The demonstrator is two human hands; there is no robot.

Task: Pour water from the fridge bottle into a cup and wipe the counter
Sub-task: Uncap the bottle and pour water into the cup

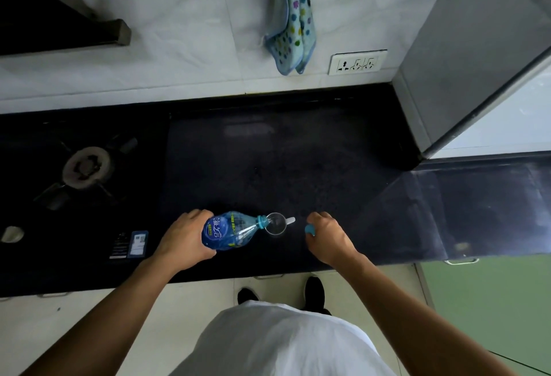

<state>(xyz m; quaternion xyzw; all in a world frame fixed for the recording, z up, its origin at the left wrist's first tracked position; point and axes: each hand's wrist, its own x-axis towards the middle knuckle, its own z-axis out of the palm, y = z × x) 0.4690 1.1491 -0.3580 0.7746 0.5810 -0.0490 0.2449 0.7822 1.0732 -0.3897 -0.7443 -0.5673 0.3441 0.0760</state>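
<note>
Near the counter (268, 152) edge: gripping the tipped bottle (229, 231) in the left hand (185, 238), its mouth over the clear cup (276, 223) just to the right. Right of the cup, pinching a blue cap (309, 229) in the right hand (328, 238). Far back on the wall (179, 47), a spotted towel (293, 18).

Black counter (268, 152) with hob (86, 167), cup (277, 227)
</note>
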